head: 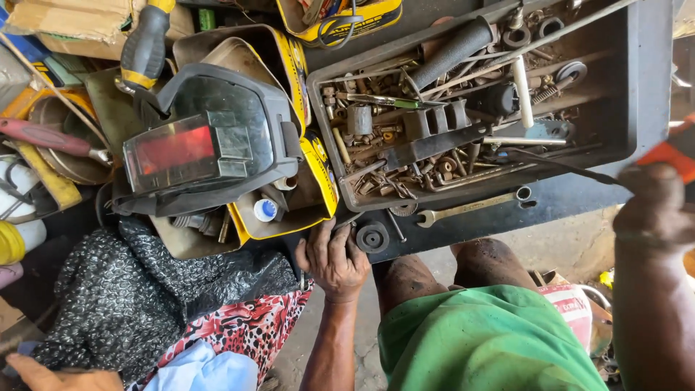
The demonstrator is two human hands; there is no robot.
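Note:
My left hand (333, 259) lies palm down on the front edge of a dark bench, its fingers apart. The fingertips touch the corner of a yellow tin (318, 174), and a black round disc (373, 237) sits just to the right. My right hand (655, 210) is at the far right, closed in a fist around an orange object (673, 156) beside the dark metal tray (637, 87). The tray holds several bolts, nuts, rods, a black-handled tool (456, 47) and a white rod (523, 90). A combination spanner (470, 208) lies in front of the tray.
A welding helmet with a reddish visor (206, 145) rests on yellow tins. A yellow and black handled tool (145, 43), a red-handled tool (43, 137) and cardboard lie at the left. Black plastic sheeting (130, 297) and patterned cloth (239, 329) hang below. Another hand (58, 378) shows at the bottom left.

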